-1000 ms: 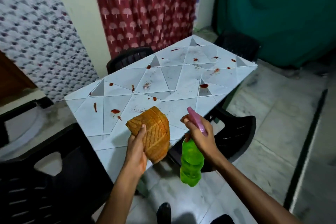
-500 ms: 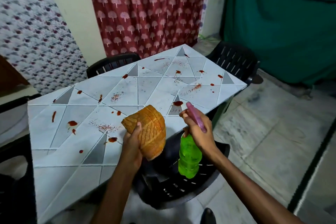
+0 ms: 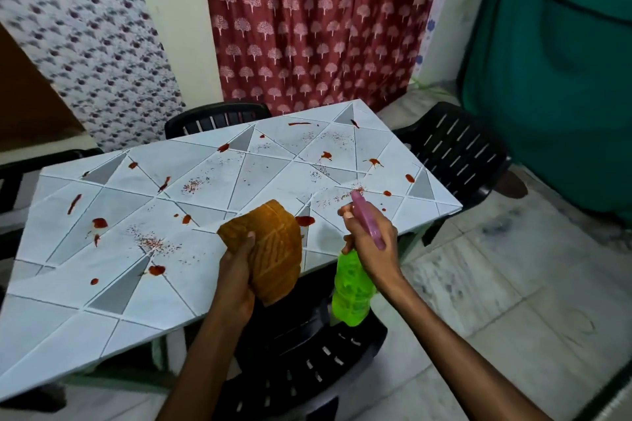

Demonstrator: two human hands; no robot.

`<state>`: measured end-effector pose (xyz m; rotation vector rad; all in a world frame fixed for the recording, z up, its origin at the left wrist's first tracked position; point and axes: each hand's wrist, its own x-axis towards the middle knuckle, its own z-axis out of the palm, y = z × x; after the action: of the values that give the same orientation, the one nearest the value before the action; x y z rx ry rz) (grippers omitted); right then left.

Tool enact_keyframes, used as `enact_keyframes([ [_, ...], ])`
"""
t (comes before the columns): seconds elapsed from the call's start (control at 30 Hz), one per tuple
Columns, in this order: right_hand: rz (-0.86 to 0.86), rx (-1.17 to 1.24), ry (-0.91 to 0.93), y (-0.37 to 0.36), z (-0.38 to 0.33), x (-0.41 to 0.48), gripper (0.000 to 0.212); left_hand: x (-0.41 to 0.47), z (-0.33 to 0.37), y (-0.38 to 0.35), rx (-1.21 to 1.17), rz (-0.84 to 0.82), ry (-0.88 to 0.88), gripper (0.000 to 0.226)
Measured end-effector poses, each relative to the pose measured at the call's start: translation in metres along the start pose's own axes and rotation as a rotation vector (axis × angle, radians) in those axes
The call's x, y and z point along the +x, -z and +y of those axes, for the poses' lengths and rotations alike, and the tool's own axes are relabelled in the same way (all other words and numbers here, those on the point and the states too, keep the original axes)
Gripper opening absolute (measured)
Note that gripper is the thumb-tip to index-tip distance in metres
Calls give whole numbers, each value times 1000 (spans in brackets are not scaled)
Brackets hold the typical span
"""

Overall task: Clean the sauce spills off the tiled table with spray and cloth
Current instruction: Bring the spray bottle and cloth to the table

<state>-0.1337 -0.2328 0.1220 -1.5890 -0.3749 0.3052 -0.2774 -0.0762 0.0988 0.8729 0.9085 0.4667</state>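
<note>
The tiled table (image 3: 205,287) carries many red sauce spills (image 3: 100,223) and speckled patches across its grey and white triangles. My left hand (image 3: 236,270) grips a folded orange cloth (image 3: 273,249) just above the table's near edge. My right hand (image 3: 371,243) holds a green spray bottle (image 3: 350,287) by its neck, fingers on the trigger. The bottle's pink nozzle (image 3: 366,215) points toward the far right part of the table. The bottle hangs beside the table edge, above a chair.
Black plastic chairs stand around the table: one below my hands (image 3: 307,369), one at the far side (image 3: 219,116), one at the right end (image 3: 455,150). A red patterned curtain (image 3: 318,20) hangs behind; a green sheet (image 3: 554,61) covers the right. Marble floor (image 3: 506,301) lies to the right.
The view has shifted so the table sits further left and nearer. Both hands keep their grips on the cloth and the bottle, now closer to the table's right half.
</note>
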Motion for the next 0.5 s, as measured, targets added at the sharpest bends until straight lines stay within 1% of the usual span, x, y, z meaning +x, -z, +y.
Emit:
enact_keyframes([
  [0.1,-34,64,11,11,3,26,33,14,-8,-25,-11,14,9,34],
  [0.2,-49,65,0,26,9,55,27,29,-14,-48,-16,30,26,31],
  [0.37,-177,60,-7,60,20,98,43,49,-27,-90,-30,72,40,35],
  [0.5,-280,58,-24,95,36,147,43,62,-45,-140,-76,164,32,27],
])
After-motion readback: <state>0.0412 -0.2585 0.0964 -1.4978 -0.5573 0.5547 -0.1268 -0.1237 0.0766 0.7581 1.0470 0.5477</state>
